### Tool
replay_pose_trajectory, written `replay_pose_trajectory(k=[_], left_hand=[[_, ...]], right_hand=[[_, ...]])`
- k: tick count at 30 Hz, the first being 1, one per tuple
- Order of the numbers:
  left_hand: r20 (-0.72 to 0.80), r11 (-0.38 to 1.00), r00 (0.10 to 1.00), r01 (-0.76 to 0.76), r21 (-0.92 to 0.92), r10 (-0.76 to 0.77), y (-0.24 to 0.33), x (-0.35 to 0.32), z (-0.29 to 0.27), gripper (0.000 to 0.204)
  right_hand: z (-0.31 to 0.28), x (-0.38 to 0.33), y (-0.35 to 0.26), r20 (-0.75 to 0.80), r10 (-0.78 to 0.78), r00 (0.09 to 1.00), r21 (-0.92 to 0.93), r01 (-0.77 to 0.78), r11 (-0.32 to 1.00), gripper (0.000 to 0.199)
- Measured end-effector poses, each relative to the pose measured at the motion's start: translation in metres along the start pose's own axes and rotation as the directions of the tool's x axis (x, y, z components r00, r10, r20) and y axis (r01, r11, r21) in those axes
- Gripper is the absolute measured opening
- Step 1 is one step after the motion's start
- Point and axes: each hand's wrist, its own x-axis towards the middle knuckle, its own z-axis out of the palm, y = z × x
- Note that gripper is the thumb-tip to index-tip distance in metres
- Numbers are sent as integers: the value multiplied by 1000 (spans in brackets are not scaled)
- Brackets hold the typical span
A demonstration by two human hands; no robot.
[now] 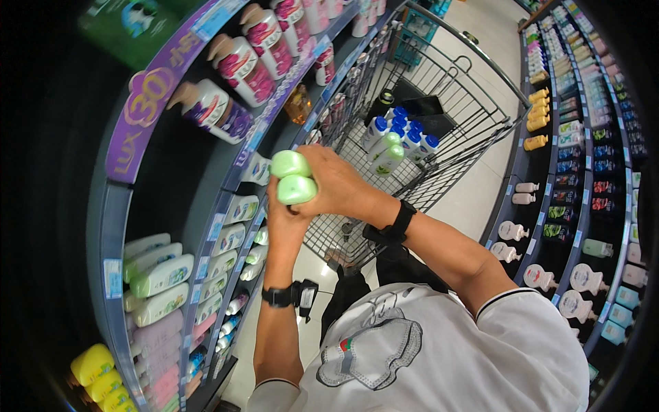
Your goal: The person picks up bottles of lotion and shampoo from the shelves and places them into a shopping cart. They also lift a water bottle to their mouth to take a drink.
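Observation:
I stand in a shop aisle facing the left shelving [113, 226]. My right hand [336, 180] and my left hand [285, 223] are raised together in front of the shelf, both closed around two white bottles with pale green caps [292, 177]. Only the caps show; the bottle bodies are hidden by my fingers. A black band sits on each wrist. Just beyond my hands stands a wire shopping cart [439, 89] holding several white bottles with blue and green caps [398, 141].
The left shelves carry pump bottles with pink labels [244, 65], white and green bottles [161, 275] and yellow bottles [93, 364]. More shelves of bottles [583, 172] line the right side. A light floor [473, 192] runs between them.

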Motion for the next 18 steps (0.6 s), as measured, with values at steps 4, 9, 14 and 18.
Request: replay_pose_trajectory(k=[4, 9, 14, 18], left_hand=[[198, 991, 978, 48, 126, -72, -50, 46, 62, 92], [300, 991, 952, 23, 130, -62, -112, 91, 122, 99], [373, 960, 912, 68, 273, -171, -143, 129, 169, 102], [424, 960, 896, 6, 281, -130, -187, 148, 193, 107]], right_hand=[[-6, -19, 98, 3, 239, 971, -21, -239, 971, 74], [-9, -27, 180, 14, 382, 924, 20, -382, 924, 71], [-5, -39, 256, 31, 455, 890, 20, -456, 890, 78], [3, -47, 286, -19, 542, 840, 167, -532, 830, 77]])
